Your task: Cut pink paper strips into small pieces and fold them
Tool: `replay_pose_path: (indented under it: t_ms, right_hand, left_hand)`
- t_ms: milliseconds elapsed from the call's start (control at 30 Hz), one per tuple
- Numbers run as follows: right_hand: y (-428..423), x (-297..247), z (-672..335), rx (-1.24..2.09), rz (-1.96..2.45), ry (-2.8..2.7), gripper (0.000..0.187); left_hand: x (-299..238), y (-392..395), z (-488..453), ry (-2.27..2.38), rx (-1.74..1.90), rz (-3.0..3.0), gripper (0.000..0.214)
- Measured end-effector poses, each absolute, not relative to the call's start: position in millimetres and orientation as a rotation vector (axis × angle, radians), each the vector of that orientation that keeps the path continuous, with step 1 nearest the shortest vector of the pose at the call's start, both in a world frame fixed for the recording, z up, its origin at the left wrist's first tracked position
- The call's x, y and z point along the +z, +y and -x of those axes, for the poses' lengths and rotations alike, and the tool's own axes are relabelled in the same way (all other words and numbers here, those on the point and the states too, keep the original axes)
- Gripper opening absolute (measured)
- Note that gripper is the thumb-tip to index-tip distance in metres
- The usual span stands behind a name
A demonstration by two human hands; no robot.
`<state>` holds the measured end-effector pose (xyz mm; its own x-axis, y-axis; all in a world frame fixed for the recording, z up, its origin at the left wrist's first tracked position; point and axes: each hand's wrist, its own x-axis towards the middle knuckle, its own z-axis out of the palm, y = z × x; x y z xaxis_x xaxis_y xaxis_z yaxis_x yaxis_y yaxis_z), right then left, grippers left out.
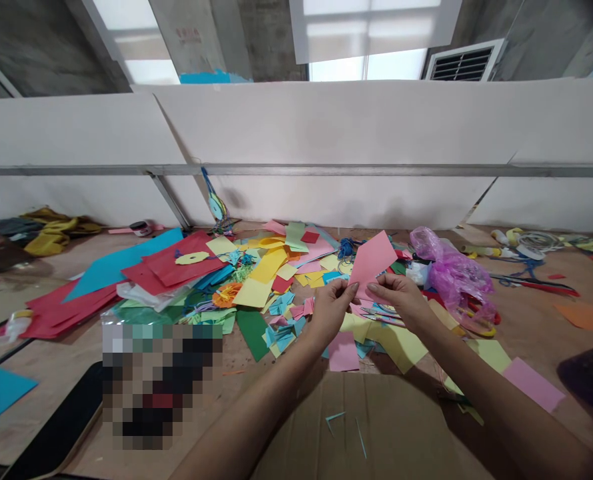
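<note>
Both my hands hold one pink piece of paper [372,259] upright above the table. My left hand [330,308] pinches its lower left edge between thumb and fingers. My right hand [399,299] pinches its lower right edge. Under the hands lies a heap of coloured paper scraps [276,280] in yellow, blue, pink and green. A brown cardboard sheet [376,427] lies close to me beneath my forearms.
Large red sheets [171,267] and a blue sheet [111,267] lie at the left. A crumpled purple plastic bag [451,270] sits at the right, with red-handled scissors [536,283] beyond it. White boards [326,133] wall off the back. A pixelated patch [159,383] covers the lower left.
</note>
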<state>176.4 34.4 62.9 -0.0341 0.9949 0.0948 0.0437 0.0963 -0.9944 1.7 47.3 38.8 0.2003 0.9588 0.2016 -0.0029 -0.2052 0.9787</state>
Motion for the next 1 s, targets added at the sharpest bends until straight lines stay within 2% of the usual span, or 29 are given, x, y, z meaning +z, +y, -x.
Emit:
replay_pose_path:
  t_ms: [567,733,1000]
  right_hand:
    - [34,60,-175,1.161,1.148,-1.255,0.039]
    - [33,63,-178,1.083,1.171,-1.331,0.040]
    - [33,69,-179,1.019,1.174,-1.406,0.041]
  left_hand:
    - [43,43,-1,1.014,1.178,-1.517,0.040]
    - [47,47,2,0.937,1.040,-1.540,0.045]
    - [52,51,9,0.935,0.970,-1.634,0.036]
